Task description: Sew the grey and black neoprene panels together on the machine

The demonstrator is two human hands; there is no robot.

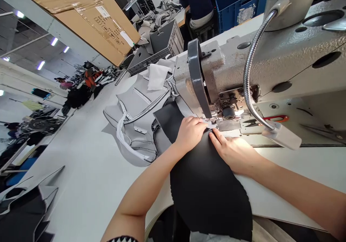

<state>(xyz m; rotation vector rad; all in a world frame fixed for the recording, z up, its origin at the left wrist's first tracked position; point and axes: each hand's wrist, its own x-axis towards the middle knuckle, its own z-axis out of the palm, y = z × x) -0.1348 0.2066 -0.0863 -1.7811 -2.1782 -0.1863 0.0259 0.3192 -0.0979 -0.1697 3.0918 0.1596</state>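
A long black panel of leather-like material [208, 184] with notched edges runs from my lap across the table, under the sewing machine's needle area [213, 122]. My left hand [190, 132] lies left of the needle, fingers bent together on the panel's edge. A small pale piece [210, 125] shows at its fingertips. Lower right of the needle, my right hand [234, 152] rests on the panel, index and middle fingers stretched out flat; its thumb is hidden. Left of the panel lies a grey sewn piece with white zipper tape [121, 135].
The machine arm [270, 58] overhangs the work, with a flexible lamp [281, 135] hanging low at right. Red-handled scissors [275, 118] lie on its bed. Behind stand a grey crate [175, 40], cardboard boxes [100, 29] and a seated person [198, 4]. Dark pieces [25, 213] lie lower left.
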